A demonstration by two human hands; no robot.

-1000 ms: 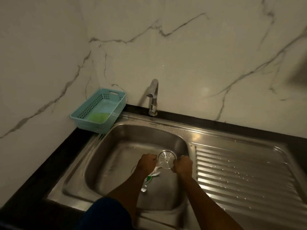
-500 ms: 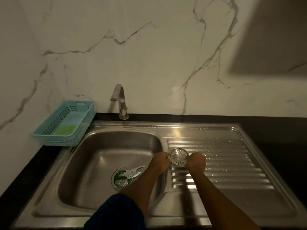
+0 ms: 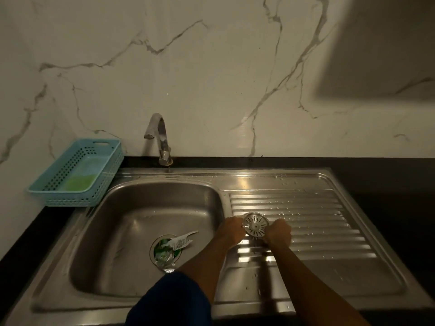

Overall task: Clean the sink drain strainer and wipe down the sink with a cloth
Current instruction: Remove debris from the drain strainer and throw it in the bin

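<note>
HANDS: left hand (image 3: 231, 230) and right hand (image 3: 279, 234) pinch opposite edges of the round slotted steel drain strainer (image 3: 255, 225) over the ribbed steel drainboard (image 3: 317, 222) | SINK: torn green-and-white wrapper (image 3: 174, 245) in the stainless sink basin (image 3: 141, 208) drain | COUNTER: pale blue plastic basket (image 3: 75, 175) left of the curved steel tap (image 3: 161, 137)

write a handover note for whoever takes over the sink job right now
Hands: left hand and right hand both grip the strainer by its rim, over the drainboard.
Drain: open, with wrapper scraps in and beside it.
Done: strainer is out of the drain.
Left: clear the scraps, clean and refit the strainer, wipe the sink.
Cloth: none plainly seen; the green thing in the basket is unclear.
</note>
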